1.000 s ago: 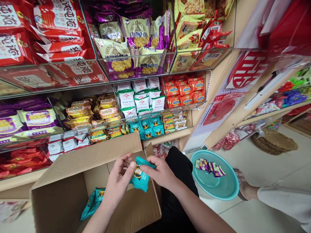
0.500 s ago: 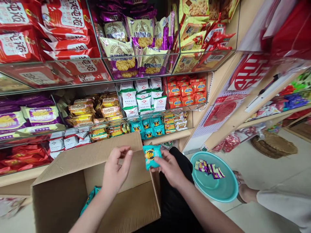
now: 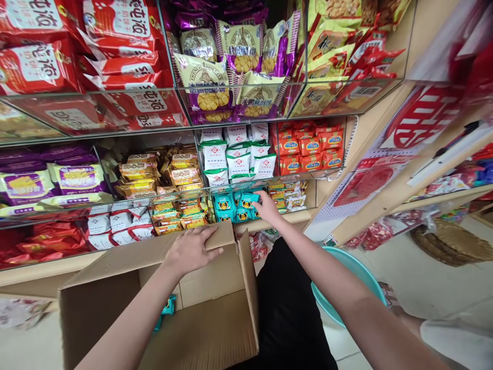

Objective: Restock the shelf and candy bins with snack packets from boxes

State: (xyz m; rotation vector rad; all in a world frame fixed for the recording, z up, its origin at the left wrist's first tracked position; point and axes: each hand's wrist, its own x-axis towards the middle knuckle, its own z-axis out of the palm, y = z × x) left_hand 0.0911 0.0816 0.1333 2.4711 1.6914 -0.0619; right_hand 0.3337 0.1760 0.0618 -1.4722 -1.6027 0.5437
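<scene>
Teal packet [image 3: 249, 200] is sitting at the front of the low shelf's teal group [image 3: 224, 208], toward its right end, with one packet of that group showing just under it. Whether it is bearing on that one or being held a little clear, you cannot tell from here. Its longer side is running roughly left to right, tilting slightly, with its printed face turning toward you.

The relation that matters is this: the packet is lying directly left of your right fingertips, touching them, and its left end is pointing away from the hand toward its neighbours. Your right hand [image 3: 265, 206] is the nearer one by far; its thumb and forefinger appear to be pinching the packet's right end, while the other fingers are curling behind, partly out of sight.

Your left hand [image 3: 195, 250] is staying out of this, resting palm down on the box's far flap [image 3: 154, 257], nearer and to the left, its thumb spreading apart from the fingers and holding no packet. Below it, another packet [image 3: 169, 305] is lying inside the box [image 3: 96, 318], half hiding behind your left forearm.

Farther out, white packets [image 3: 238, 159] are standing above the teal group, small yellow packets [image 3: 277, 198] are lining its right side, and a basin [image 3: 379, 290] is sitting on the floor at right, partly covered by your right forearm.
</scene>
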